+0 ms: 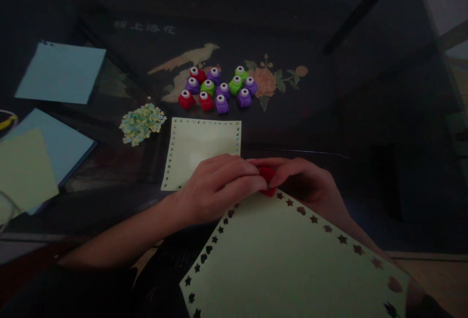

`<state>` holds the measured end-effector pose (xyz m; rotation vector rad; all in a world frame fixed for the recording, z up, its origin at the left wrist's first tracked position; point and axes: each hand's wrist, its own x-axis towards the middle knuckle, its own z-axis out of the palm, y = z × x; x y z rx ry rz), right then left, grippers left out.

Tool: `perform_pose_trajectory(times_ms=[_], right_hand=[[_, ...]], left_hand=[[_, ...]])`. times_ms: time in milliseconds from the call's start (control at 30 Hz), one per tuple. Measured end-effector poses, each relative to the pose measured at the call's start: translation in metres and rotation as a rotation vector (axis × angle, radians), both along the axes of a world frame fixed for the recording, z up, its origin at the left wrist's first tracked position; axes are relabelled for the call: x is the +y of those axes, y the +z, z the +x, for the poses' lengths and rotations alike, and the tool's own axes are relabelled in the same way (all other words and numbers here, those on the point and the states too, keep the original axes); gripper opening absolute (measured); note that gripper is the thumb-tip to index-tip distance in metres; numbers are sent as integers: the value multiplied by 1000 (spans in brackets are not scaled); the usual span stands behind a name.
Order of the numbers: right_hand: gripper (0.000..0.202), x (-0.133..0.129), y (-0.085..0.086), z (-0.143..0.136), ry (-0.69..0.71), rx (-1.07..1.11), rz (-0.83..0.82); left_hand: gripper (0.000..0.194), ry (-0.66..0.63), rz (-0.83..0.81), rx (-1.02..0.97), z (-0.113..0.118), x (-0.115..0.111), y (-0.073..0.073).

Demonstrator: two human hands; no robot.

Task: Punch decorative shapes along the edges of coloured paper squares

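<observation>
A red craft paper punch (269, 175) sits at the far corner of a pale green sheet (292, 259), whose edges carry rows of cut-out stars, hearts and leaf-like shapes. My left hand (219, 186) is closed on the punch from the left, fingers over its top. From the right, my right hand (310, 179) grips the same punch between thumb and fingers, partly behind the sheet. Just beyond my left hand lies a second pale sheet (204, 145) with small holes along its edges. The punch's slot is hidden.
Several red, purple and green punches (207, 87) stand grouped on the dark table (292, 128). Left of them is a heap of tiny paper cut-outs (142, 124). A blue sheet (62, 71) and stacked blue and yellow-green papers (27, 162) lie at the left.
</observation>
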<state>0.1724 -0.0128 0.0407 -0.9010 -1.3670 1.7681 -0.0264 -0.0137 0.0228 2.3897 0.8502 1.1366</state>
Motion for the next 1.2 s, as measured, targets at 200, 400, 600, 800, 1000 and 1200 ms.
perform_pose_trajectory(times_ms=[200,400,600,800,1000,1200], right_hand=[[14,1,0,0,15,11,3],[15,1,1,0,20,12,-7],[16,0,0,0,9,3,-3],[15,0,-1,0,13,33,12],[16,0,-1,0,17,18,17],[15,0,-2,0,10,17,40]], left_hand=[[14,3,-21,-20,0,-1,-1],[15,2,-12,-17,0,-1,0],[14,3,-10,-15,0,-1,0],[17,13,-2,2,0,-1,-1],[15,11,29,8,0,-1,0],[14,17,65,2,-1,1,2]])
